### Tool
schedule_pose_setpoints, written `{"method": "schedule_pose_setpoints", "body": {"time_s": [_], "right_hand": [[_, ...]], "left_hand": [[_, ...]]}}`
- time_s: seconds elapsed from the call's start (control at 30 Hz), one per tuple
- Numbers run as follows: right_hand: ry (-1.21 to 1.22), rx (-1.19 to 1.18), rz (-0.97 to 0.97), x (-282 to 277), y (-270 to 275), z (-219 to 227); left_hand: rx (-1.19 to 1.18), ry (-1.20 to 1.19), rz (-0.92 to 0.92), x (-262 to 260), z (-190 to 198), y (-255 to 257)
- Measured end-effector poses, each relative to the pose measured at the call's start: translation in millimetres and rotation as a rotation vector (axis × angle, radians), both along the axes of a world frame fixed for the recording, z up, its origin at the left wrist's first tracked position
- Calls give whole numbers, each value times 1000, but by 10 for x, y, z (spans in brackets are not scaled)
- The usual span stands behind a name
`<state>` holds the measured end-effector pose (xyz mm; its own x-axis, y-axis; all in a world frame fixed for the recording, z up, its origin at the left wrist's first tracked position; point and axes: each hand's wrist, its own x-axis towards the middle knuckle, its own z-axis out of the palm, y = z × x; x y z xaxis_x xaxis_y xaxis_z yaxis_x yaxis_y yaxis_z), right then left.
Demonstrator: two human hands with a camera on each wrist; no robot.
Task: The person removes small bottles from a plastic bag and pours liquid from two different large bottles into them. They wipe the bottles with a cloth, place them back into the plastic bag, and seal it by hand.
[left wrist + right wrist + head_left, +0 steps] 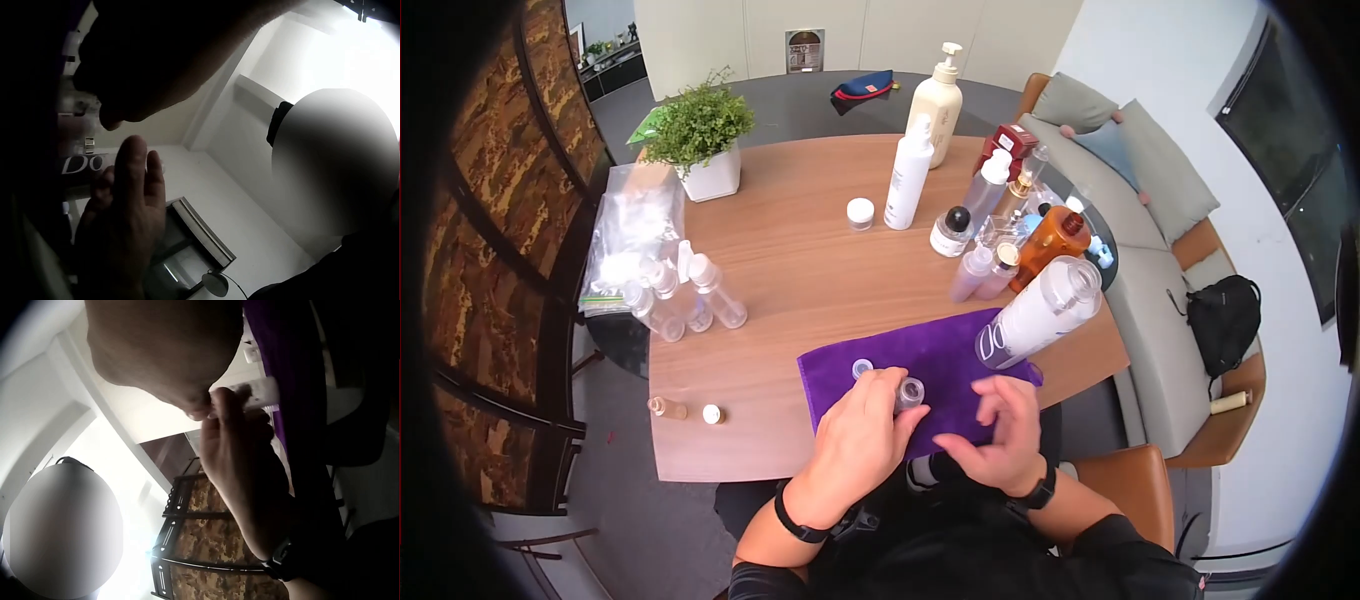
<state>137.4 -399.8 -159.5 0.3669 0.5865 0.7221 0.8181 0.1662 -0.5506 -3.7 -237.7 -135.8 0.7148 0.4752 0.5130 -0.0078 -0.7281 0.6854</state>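
My left hand (855, 432) grips a small clear bottle (910, 391) over the purple cloth (945, 360), its round open mouth facing up. From the right wrist view, the same bottle (265, 392) pokes out past the left fingers. A small clear round piece (862, 369) lies on the cloth just beyond that hand. My right hand (1005, 435) hovers to the right with nothing in it, thumb apart from loosely bent fingers. Beyond it, a large clear bottle with a white label (1040, 312) stands on the cloth's right part.
Several clear bottles (718, 295) stand at the left beside plastic bags (635, 225) and a potted plant (712, 175). A tiny bottle (667, 407) and a white cap (714, 414) lie front left. Pump bottles, an amber bottle (1055, 240) and a small white jar (860, 213) stand farther back.
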Motion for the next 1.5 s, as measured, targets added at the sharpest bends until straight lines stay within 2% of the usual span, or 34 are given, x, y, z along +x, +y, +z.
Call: {"method": "schedule_pose_setpoints", "body": {"time_s": [0.1,0.13,0.2,0.37,0.43,0.5,0.57,0.6,0.67,0.7,0.77,0.9,1.0,1.17,1.27,1.33,1.43,1.5], "right_hand": [[-259,-283,-88,52,-90,323],[-265,-288,-95,74,-126,286],[-365,-557,1,119,-207,172],[-323,-514,59,205,-320,134],[-244,-340,0,297,-436,129],[-322,-176,-199,389,-526,184],[-153,-3,-347,596,-546,109],[-166,-8,-349,659,-484,179],[268,133,-241,791,-263,343],[259,128,-239,823,-181,390],[497,175,-93,872,-36,467],[520,38,-25,923,101,544],[606,-14,-30,898,176,635],[572,-44,13,829,125,748],[515,-158,56,771,23,863],[354,-397,-1,738,-24,941],[225,-545,27,689,-46,996],[229,-595,24,598,2,1083]], "left_hand": [[-11,42,-13,-30,-83,6],[0,57,-15,-27,-110,8],[27,42,-24,-7,-133,18],[11,63,-25,-26,-111,37],[3,58,-23,-16,-120,32],[0,50,-20,-25,-127,36],[-11,40,-26,-30,-136,20],[-3,39,-24,-28,-139,18],[11,48,-27,-29,-145,20],[5,40,-25,-31,-150,21],[18,26,-44,-39,-153,30],[16,27,-59,-76,-128,38],[11,43,-54,-90,-138,20],[0,65,-62,-98,-154,17],[-5,58,-59,-95,-154,13],[-10,58,-58,-95,-158,11],[-16,64,-59,-92,-157,12],[-18,71,-59,-94,-158,16]]}}
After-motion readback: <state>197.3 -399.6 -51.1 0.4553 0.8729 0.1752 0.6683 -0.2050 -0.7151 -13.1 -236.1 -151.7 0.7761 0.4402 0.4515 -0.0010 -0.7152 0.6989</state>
